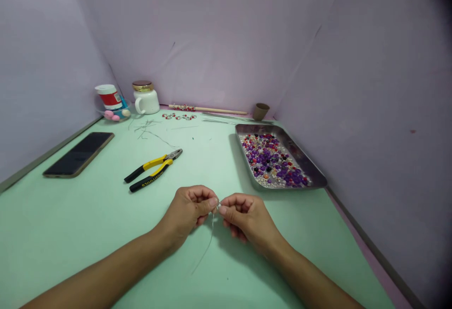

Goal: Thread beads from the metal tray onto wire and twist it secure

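Close together over the green tabletop, my left hand and my right hand pinch a thin silvery wire between thumbs and fingertips. One loose end of the wire hangs down toward the front left. Something small and shiny shows at the fingertips, but its shape is mostly hidden by my fingers. Beyond my left hand lie pliers with yellow and black handles, their jaws pointing to the far right. A metal tray of purple, red, black and pearly white beads sits past my right hand.
A phone lies at the left. Cut wires and red-beaded loops are further back. Along the rear stand a lidded white mug, a red-and-white tub, a wooden stick and a small brown cup. Walls close in both sides.
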A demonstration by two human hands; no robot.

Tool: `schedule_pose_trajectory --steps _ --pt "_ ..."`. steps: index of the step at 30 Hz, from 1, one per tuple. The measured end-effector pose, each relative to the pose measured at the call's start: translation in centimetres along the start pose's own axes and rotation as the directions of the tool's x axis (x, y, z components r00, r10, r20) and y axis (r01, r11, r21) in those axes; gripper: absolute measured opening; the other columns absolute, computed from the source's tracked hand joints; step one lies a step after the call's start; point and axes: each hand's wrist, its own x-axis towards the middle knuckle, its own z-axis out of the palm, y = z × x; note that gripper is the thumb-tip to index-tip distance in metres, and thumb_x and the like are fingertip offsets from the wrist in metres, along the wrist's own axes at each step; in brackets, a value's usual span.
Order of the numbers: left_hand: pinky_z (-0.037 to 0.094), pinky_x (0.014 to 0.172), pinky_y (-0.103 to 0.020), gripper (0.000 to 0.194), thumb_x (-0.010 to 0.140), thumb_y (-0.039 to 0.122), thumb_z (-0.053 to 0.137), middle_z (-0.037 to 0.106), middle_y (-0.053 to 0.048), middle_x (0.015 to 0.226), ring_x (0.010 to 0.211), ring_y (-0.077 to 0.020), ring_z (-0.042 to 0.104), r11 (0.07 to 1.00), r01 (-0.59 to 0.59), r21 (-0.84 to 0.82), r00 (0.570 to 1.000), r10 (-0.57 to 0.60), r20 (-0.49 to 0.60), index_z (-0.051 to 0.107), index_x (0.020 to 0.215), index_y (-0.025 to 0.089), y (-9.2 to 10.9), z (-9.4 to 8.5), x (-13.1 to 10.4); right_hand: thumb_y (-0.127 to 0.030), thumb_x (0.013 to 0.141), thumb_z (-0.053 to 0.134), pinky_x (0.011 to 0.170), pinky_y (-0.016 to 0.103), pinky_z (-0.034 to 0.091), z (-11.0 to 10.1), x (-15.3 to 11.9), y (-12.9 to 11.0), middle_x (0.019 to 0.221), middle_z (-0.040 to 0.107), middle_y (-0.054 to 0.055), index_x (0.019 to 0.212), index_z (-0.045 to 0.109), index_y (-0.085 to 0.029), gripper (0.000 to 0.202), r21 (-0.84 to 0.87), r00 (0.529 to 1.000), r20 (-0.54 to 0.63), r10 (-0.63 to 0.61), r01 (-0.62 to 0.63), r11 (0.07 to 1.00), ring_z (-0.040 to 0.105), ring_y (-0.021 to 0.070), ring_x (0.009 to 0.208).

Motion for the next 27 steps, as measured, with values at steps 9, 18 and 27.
schedule_pose_trajectory --steps 9,18,27 --pt "0.022 0.035 -0.018 0.009 0.065 0.022 0.059 0.051 0.004 0.049 0.037 -0.003 0.033 0.995 -0.058 0.077 0.997 0.061 -0.037 0.056 0.062 0.013 0.38 0.26 -0.01 -0.037 0.059 0.067 0.024 0.012 0.023 0.15 -0.09 0.08 0.04 0.053 -0.004 0.066 0.059 -0.013 0.026 0.053 0.999 -0.021 0.031 -0.03 0.998 0.042 0.0039 0.026" --pt "0.026 0.04 -0.019 0.008 0.063 0.02 0.059 0.046 0.005 0.047 0.042 -0.0047 0.033 0.967 -0.157 0.202 0.986 0.164 -0.017 0.059 0.06 0.013 0.34 0.01 0.16 -0.039 0.059 0.066 0.025 0.013 0.022 0.4 -0.31 0.25 0.038 0.052 -0.005 0.065 0.057 -0.014 0.027 0.112 0.998 -0.046 0.053 -0.048 0.993 0.041 0.0041 0.026" --pt "0.031 0.047 -0.02 0.013 0.069 0.022 0.055 0.047 0.003 0.052 0.051 -0.0075 0.038 0.897 -0.302 0.322 0.953 0.297 0.066 0.057 0.059 0.013 0.37 -0.4 0.12 -0.039 0.062 0.064 0.024 0.012 0.021 0.64 -0.6 0.21 0.036 0.051 -0.006 0.064 0.055 -0.014 0.026 0.109 0.997 -0.046 0.061 -0.056 0.992 0.038 0.0035 0.024"
